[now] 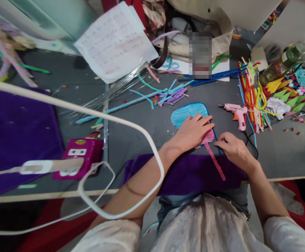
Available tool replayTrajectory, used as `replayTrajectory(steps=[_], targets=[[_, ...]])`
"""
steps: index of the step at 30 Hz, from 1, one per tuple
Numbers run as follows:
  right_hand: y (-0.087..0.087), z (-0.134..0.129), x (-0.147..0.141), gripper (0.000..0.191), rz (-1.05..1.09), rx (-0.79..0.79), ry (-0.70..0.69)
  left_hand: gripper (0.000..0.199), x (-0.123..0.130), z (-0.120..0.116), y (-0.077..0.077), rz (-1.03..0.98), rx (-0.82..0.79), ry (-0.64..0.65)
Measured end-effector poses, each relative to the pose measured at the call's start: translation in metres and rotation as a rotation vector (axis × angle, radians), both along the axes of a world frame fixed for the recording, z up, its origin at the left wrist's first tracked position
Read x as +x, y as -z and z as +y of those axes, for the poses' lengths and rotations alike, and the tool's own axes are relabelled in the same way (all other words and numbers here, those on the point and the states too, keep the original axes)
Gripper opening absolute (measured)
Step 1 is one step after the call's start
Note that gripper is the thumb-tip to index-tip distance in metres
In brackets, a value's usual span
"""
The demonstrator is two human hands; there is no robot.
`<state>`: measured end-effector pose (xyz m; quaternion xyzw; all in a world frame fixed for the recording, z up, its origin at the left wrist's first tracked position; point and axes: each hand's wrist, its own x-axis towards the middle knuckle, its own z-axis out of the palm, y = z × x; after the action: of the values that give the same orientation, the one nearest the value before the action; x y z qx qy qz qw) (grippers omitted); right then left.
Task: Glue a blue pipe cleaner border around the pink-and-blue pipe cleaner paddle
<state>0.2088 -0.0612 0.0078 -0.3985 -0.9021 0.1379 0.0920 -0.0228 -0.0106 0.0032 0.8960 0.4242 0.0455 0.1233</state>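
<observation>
My left hand lies with outstretched fingers over a flat pipe-cleaner piece, pressing it to the table. The piece has a light blue rounded part and a pink part, partly covered by the hand. From the pink part a pink pipe-cleaner strip runs down over purple cloth. A dark blue pipe cleaner follows the blue part's upper and right edge. Its lower end reaches my right hand, whose thumb and forefinger are pinched on it.
A pink glue gun lies right of the hands, its black cord trailing. Loose pipe cleaners and a glass bottle are behind. A magenta power strip stands left; a white cable loops across the foreground.
</observation>
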Motion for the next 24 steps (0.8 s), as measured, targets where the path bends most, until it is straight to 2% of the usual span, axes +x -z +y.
replayTrajectory(steps=[6,13,19,24], targets=[[0.004,0.004,-0.002,0.029,0.025,0.128,-0.062,0.042,-0.003,0.001,0.003,-0.025,0.013,0.0],[0.01,0.004,-0.009,0.029,0.154,0.221,-0.13,0.041,-0.004,-0.001,-0.004,-0.007,0.003,-0.003],[0.017,0.003,-0.009,0.031,0.158,0.225,-0.153,0.049,-0.001,-0.004,-0.013,0.074,-0.003,0.028],[0.019,0.002,-0.009,0.03,0.179,0.197,-0.147,0.04,0.004,-0.006,-0.022,0.171,-0.033,0.024]])
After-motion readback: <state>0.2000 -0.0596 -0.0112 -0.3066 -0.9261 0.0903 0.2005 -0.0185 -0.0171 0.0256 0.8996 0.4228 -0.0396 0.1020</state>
